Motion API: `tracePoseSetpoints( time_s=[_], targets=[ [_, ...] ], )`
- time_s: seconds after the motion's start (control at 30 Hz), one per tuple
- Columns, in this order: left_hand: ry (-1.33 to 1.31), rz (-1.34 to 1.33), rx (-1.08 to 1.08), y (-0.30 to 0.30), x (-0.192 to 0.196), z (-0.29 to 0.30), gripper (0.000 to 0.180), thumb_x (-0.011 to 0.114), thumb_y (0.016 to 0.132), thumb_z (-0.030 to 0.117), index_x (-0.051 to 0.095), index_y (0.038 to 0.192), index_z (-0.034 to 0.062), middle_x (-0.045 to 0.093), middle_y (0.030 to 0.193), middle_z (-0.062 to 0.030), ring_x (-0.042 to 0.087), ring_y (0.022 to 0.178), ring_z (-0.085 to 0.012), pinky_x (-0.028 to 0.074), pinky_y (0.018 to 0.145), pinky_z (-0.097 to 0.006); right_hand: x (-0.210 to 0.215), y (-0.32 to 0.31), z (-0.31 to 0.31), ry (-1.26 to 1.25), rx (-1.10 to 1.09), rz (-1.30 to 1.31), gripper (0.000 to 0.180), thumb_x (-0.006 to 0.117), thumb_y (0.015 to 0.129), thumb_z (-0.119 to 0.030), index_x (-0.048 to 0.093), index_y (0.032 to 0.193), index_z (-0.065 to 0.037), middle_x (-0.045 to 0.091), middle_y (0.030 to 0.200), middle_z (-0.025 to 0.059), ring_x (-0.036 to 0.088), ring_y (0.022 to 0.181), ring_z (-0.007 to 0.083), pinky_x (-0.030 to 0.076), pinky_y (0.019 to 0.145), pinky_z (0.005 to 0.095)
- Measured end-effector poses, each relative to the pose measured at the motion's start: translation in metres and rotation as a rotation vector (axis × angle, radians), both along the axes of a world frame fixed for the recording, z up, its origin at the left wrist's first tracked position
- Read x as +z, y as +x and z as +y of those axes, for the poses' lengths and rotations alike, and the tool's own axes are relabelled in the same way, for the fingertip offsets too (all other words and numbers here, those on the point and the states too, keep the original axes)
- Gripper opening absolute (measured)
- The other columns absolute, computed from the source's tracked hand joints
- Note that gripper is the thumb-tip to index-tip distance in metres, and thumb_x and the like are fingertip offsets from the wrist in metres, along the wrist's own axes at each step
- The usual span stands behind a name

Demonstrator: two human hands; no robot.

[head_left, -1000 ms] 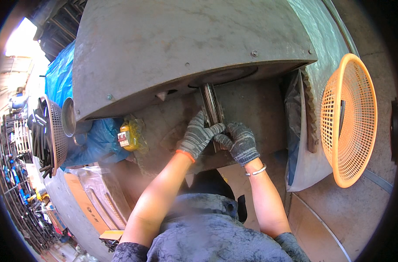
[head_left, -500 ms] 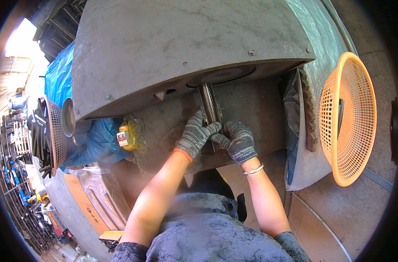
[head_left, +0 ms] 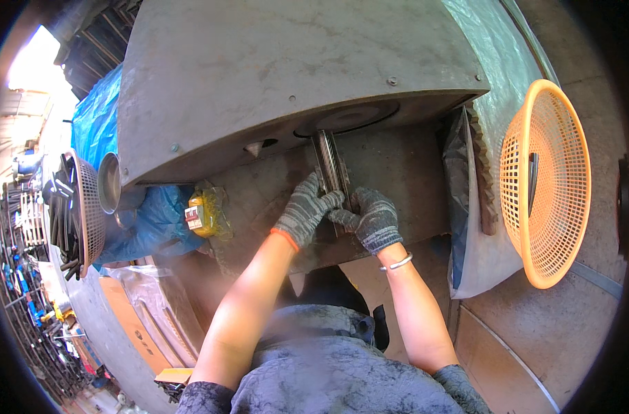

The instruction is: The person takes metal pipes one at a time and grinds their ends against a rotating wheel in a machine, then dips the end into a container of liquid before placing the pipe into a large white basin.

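Our gloved left hand [head_left: 304,214] and right hand [head_left: 373,219] clamp the ribbed metal bar [head_left: 331,165], steadying it against the machine's grinding wheel [head_left: 345,119].

Not much moved over the last second, honestly. The left hand [head_left: 306,210] slid a bit up the ribbed metal bar [head_left: 332,169], so its gloved fingers now sit closer to the machine's round opening [head_left: 347,118]. The right hand [head_left: 374,219] shifted up with it, staying pressed against the bar's lower end. The whole view also drifted slightly, nudging the orange basket [head_left: 545,183] a touch left.
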State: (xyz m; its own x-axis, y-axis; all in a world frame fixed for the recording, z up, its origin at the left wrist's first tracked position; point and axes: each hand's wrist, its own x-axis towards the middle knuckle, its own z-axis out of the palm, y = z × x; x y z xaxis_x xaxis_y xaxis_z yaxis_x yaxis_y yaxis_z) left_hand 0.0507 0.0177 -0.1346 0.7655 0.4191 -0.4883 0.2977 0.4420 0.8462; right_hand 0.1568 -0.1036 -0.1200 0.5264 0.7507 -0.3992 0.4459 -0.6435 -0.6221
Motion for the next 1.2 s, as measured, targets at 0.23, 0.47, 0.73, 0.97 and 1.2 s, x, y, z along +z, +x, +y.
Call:
tracePoseSetpoints(
  time_s=[0.23,0.47,0.73,0.97,1.2],
  targets=[
    [-0.010,-0.041,-0.060,-0.002,0.003,0.005,0.044,0.067,0.083,0.008,0.053,0.125,0.0024,0.062,0.112,-0.0076,0.056,0.100,-0.0172,0.047,0.090,-0.030,0.013,0.000,0.002,-0.061,-0.035,0.055,0.047,0.079,0.068,-0.044,0.068,0.091,-0.005,0.065,0.087,0.0186,0.062,0.083,0.0347,0.049,0.075,0.0431],
    [0.208,0.066,0.006,-0.009,0.007,0.001,0.058,0.067,0.086,0.012,0.041,0.136,-0.0031,0.057,0.126,-0.0161,0.054,0.113,-0.0222,0.042,0.098,-0.032,0.016,-0.034,-0.002,0.172,-0.021,-0.481,0.069,0.079,0.064,-0.042,0.058,0.119,-0.006,0.054,0.119,0.0204,0.050,0.109,0.0364,0.040,0.093,0.0483],
    [0.438,0.156,0.055,-0.017,-0.002,-0.006,0.056,0.066,0.089,0.021,0.044,0.134,-0.0051,0.055,0.129,-0.0202,0.051,0.121,-0.0252,0.040,0.102,-0.033,0.011,-0.050,0.002,-0.032,0.001,-0.634,0.039,0.070,0.073,-0.028,0.061,0.103,-0.004,0.054,0.115,0.0213,0.050,0.107,0.0381,0.039,0.092,0.0498],
    [-0.132,-0.192,0.277,-0.042,0.027,-0.014,0.045,0.062,0.091,0.023,0.053,0.123,-0.0075,0.063,0.115,-0.0155,0.060,0.103,-0.0186,0.046,0.092,-0.030,0.029,-0.080,-0.031,0.329,-0.033,-0.456,0.046,0.076,0.069,-0.031,0.059,0.099,0.000,0.055,0.109,0.0231,0.052,0.102,0.0406,0.041,0.088,0.0507],
    [-0.106,-0.236,0.196,-0.059,0.075,-0.013,0.033,0.060,0.091,0.009,0.057,0.123,0.0004,0.064,0.110,-0.0056,0.059,0.099,-0.0125,0.047,0.090,-0.028,0.054,-0.102,-0.024,0.470,-0.150,-0.190,0.032,0.077,0.070,-0.012,0.056,0.093,-0.004,0.058,0.080,0.0141,0.060,0.074,0.0313,0.048,0.067,0.0379]
  ],
)
